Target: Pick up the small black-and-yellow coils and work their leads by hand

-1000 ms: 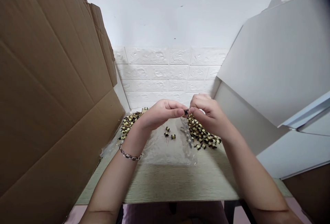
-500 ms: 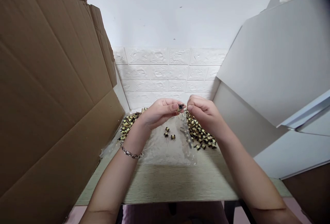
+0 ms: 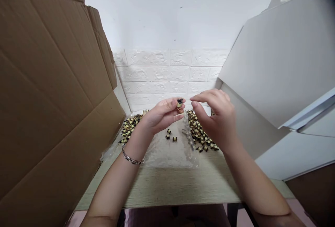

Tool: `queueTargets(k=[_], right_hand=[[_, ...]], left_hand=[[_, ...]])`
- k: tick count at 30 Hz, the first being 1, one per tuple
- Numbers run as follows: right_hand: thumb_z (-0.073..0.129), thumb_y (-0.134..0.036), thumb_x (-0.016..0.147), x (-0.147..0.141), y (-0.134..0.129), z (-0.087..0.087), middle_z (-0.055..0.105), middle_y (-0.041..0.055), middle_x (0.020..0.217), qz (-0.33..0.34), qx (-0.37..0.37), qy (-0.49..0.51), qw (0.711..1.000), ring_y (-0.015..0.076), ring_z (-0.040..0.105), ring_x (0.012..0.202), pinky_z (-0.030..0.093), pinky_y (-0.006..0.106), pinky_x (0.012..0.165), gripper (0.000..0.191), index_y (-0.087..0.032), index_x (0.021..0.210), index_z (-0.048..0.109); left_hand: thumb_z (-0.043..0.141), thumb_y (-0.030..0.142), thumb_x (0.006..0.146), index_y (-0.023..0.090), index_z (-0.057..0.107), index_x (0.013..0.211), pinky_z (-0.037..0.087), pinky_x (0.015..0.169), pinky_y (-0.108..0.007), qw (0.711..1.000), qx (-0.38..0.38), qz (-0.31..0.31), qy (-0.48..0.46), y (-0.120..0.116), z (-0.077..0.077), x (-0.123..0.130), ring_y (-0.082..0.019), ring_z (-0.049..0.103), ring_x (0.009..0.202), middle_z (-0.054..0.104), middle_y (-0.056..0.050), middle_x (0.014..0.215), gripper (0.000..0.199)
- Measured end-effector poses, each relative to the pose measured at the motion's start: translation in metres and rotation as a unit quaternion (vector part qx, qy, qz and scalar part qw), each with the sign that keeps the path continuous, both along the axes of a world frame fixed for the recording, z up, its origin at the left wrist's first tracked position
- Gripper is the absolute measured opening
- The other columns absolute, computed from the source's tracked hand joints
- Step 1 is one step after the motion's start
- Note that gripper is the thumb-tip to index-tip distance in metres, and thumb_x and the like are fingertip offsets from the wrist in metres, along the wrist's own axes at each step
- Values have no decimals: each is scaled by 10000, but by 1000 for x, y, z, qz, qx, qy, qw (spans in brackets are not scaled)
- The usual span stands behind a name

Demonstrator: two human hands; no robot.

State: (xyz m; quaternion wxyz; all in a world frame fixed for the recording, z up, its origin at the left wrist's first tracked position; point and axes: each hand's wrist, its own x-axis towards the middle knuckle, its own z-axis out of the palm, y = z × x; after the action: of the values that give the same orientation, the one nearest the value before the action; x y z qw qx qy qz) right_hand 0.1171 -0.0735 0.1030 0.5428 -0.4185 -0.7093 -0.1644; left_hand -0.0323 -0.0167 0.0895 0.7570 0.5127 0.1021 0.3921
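My left hand [image 3: 164, 113] pinches a small coil bobbin [image 3: 179, 103] between thumb and fingers. The bobbin has black ends, a pale yellow wrap and copper-coloured wire leads hanging below it. Just to its right, my right hand [image 3: 216, 115] is open, thumb and forefinger apart, with nothing visible between them. Under the hands, a clear plastic bag [image 3: 167, 157] lies flat on the table, with a few loose bobbins [image 3: 174, 138] on it.
A heap of similar bobbins [image 3: 200, 133] lies on the right, another pile [image 3: 129, 127] on the left. A tall cardboard sheet [image 3: 52, 91] walls the left side; white panels [image 3: 282, 63] stand at the right. Behind is a white brick-patterned wall [image 3: 157, 73].
My right hand has opened from a closed pinch and drawn slightly away from the bobbin. My left hand has turned the bobbin, so its wire leads show more.
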Motion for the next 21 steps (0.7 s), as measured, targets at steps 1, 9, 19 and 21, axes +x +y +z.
queueTargets(k=[1, 9, 19, 21], right_hand=[[504, -258, 757, -1, 0, 0, 573, 0, 748, -6, 12, -3, 1000, 152, 512, 746, 275, 384, 853, 56, -249, 738, 556], [512, -277, 768, 1, 1, -5, 521, -15, 698, -27, 42, -44, 998, 127, 480, 679, 214, 411, 884, 86, -290, 730, 588], [545, -269, 749, 1, 3, -6, 541, -27, 684, -51, 58, -60, 995, 113, 497, 679, 227, 396, 886, 66, -276, 716, 602], [551, -261, 744, 1, 4, -6, 544, -35, 677, -57, 64, -60, 994, 103, 499, 673, 241, 380, 875, 70, -269, 697, 604]], left_hand=[[641, 314, 656, 157, 593, 803, 405, 753, -239, 1000, 5, 0, 4, -1, 0, 1, -70, 501, 718, 525, 13, 719, 220], [636, 369, 646, 156, 600, 820, 356, 797, -265, 996, 65, -1, 60, -4, 1, 5, -118, 496, 837, 575, -23, 831, 278], [626, 394, 649, 152, 601, 823, 328, 723, -237, 990, 109, 28, 83, -2, 0, 5, -99, 475, 764, 569, -15, 782, 299], [619, 390, 659, 150, 605, 825, 325, 715, -235, 989, 120, 31, 81, -2, 0, 5, -98, 466, 753, 561, -12, 762, 293]])
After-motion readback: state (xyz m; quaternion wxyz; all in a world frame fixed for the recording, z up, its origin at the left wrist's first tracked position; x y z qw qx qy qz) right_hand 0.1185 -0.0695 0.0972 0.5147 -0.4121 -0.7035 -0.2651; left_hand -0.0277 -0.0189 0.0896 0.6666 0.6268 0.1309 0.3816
